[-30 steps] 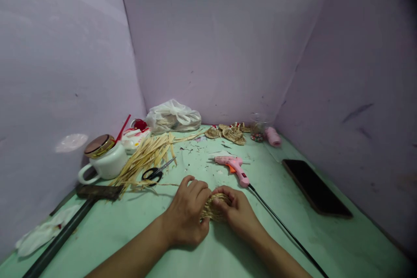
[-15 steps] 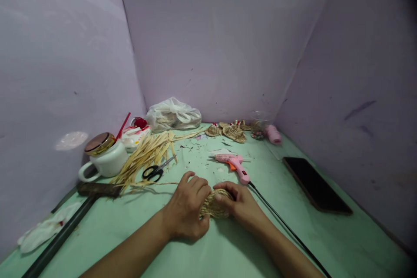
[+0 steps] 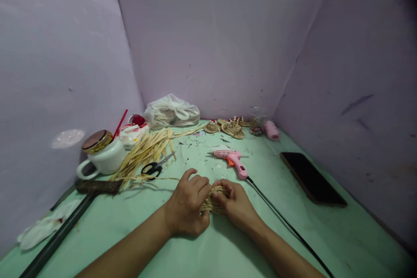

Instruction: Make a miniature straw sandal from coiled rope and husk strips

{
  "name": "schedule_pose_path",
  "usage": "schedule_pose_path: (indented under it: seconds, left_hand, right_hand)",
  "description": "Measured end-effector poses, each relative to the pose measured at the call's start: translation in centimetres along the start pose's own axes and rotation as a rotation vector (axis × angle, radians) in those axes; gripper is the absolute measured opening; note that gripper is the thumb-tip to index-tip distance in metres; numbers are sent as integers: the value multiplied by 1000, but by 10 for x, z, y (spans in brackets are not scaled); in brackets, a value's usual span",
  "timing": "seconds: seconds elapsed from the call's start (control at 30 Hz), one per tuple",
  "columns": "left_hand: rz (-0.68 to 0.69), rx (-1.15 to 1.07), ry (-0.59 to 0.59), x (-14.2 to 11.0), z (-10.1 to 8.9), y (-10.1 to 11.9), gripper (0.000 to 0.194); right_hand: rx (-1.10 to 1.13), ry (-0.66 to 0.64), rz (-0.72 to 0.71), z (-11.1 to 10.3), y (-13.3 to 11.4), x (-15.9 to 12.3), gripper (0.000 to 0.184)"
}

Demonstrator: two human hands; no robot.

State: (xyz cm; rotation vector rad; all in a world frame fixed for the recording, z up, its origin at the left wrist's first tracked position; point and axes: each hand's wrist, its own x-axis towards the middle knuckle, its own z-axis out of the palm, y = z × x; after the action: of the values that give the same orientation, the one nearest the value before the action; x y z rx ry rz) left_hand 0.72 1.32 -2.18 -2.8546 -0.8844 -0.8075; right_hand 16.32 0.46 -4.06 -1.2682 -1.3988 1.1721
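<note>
Between both hands is a woven straw piece [image 3: 213, 203], tan and made of coiled braid, partly covered by my fingers. My left hand [image 3: 189, 204] is closed on its left side, with the thumb low at its edge. From that hand a thin straw strand [image 3: 167, 178] runs left to a pile of dry straw strips [image 3: 146, 150]. My right hand [image 3: 236, 202] pinches the right side of the piece, thumb in front and fingers behind. Beyond the hands lie a pink hot glue gun [image 3: 231, 158] and black-handled scissors [image 3: 154, 168].
At left are a hammer [image 3: 97, 186], a white cloth [image 3: 45, 228], a white mug [image 3: 109, 158] with a lidded jar on it, and a plastic bag [image 3: 172, 110]. Small straw hats [image 3: 233, 128], a clear cup [image 3: 257, 124], pink thread [image 3: 271, 130] and a phone [image 3: 311, 178] lie rightward.
My right hand has shifted slightly left and its fingers have curled more over the straw piece, which shows less. My left hand stays on it. The view has tilted a little.
</note>
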Motion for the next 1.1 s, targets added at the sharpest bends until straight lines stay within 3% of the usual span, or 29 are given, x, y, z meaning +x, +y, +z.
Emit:
schedule_pose_path:
  seconds: [0.43, 1.1]
  left_hand:
    - [22, 23, 14, 1, 0, -1, 25]
    - [17, 2, -2, 1, 1, -3, 28]
  right_hand:
    - [118, -34, 46, 1, 4, 2, 6]
    - [76, -11, 34, 0, 2, 2, 5]
